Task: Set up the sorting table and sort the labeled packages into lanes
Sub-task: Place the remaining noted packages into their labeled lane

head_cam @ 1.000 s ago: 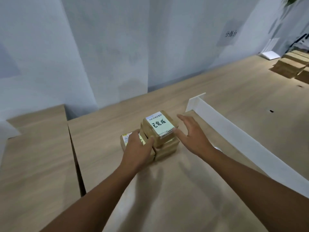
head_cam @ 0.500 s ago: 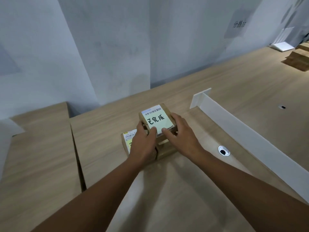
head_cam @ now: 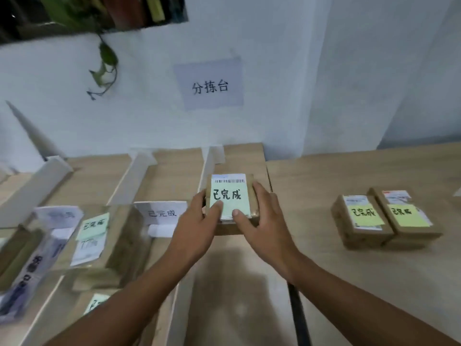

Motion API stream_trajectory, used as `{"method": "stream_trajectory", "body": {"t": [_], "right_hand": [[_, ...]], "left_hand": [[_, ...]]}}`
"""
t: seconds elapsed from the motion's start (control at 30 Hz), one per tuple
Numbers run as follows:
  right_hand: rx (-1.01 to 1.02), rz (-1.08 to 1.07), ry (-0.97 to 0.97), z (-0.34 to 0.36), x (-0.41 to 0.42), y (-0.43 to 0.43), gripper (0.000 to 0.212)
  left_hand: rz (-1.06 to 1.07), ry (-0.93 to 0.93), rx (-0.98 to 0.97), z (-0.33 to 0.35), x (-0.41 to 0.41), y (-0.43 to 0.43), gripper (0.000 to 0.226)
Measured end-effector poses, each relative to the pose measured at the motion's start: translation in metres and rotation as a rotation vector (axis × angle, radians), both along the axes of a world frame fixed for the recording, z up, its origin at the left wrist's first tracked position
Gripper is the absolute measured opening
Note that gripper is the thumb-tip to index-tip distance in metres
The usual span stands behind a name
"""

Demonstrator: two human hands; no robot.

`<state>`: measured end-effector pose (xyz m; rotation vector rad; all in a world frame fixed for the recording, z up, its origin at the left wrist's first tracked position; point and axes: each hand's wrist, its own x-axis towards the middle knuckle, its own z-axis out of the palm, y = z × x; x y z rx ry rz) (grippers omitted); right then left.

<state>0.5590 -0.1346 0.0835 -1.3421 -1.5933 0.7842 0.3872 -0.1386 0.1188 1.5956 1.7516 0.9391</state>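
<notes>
A brown cardboard package with a pale green handwritten label and a barcode is held between both hands at the centre of the view. My left hand grips its left side, thumb on the label. My right hand grips its right side, thumb on the label too. It hovers over the rightmost lane beside a white divider. Two more labeled packages sit side by side on the table at the right.
White dividers split the wooden table into lanes. A folded white lane card stands left of my hands. Blurred labeled packages lie in the left lanes. A paper sign hangs on the wall. A dark gap separates two tabletops.
The view has swung round to the lanes. Both hands lifted the top package off its stack and carried it here; the stack it came from now stands at the right.
</notes>
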Motion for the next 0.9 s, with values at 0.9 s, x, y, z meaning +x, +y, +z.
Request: {"method": "stream_trajectory", "body": {"t": [0.9], "right_hand": [[-0.164,0.118,-0.286,-0.037,-0.388,0.06,0.081]], "left_hand": [[0.143,-0.074,-0.088,-0.06,-0.382,0.044,0.06]]}}
